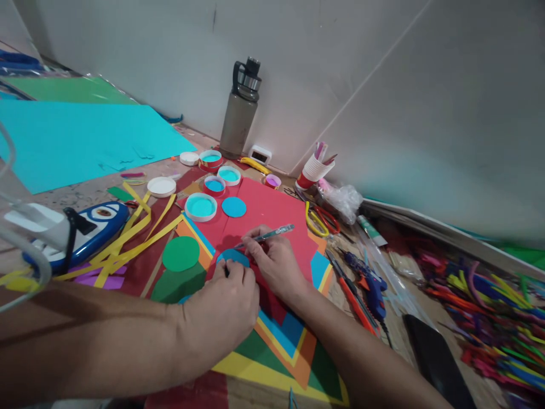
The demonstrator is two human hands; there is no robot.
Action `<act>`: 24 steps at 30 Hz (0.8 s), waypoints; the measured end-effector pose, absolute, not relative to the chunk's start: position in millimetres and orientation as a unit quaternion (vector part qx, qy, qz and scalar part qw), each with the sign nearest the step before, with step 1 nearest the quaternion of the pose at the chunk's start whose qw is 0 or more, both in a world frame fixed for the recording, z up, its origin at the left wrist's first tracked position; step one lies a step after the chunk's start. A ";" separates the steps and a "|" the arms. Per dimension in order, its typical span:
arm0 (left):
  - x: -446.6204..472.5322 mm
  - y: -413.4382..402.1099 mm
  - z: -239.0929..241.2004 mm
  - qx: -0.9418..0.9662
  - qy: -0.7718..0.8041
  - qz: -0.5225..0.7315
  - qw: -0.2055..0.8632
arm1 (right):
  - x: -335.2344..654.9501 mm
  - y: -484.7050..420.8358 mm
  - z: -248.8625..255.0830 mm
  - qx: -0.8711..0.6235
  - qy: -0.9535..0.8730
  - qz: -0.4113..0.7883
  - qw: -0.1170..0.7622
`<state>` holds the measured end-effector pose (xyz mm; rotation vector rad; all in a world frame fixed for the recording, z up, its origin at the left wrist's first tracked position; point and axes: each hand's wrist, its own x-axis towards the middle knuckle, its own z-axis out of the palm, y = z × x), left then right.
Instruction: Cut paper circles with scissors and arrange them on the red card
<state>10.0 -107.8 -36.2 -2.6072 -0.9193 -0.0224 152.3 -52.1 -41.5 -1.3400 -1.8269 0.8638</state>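
Note:
My right hand (276,262) grips a clear-barrelled pen (272,233) with its tip down at a blue paper disc (233,257) lying on the red paper sheet (272,213). My left hand (223,309) presses its curled fingers down on the near edge of that disc. A second blue disc (234,207) lies farther back on the red sheet. A green disc (181,253) lies to the left. Under the red sheet sits a stack of coloured sheets (281,352).
Several white lids (200,207) and red-rimmed rings sit behind the sheet, with a grey bottle (239,113) at the wall. Yellow paper strips (128,238), a blue case (91,227) and cyan paper (76,139) lie left. Scissors (321,220), a glue gun (370,284), a cup (314,170), coloured sticks (489,307) lie right.

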 end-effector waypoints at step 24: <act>10.6 -109.4 -40.9 -0.923 -0.327 -0.011 0.203 | 170.8 -69.7 -42.0 -0.550 -0.709 0.287 0.334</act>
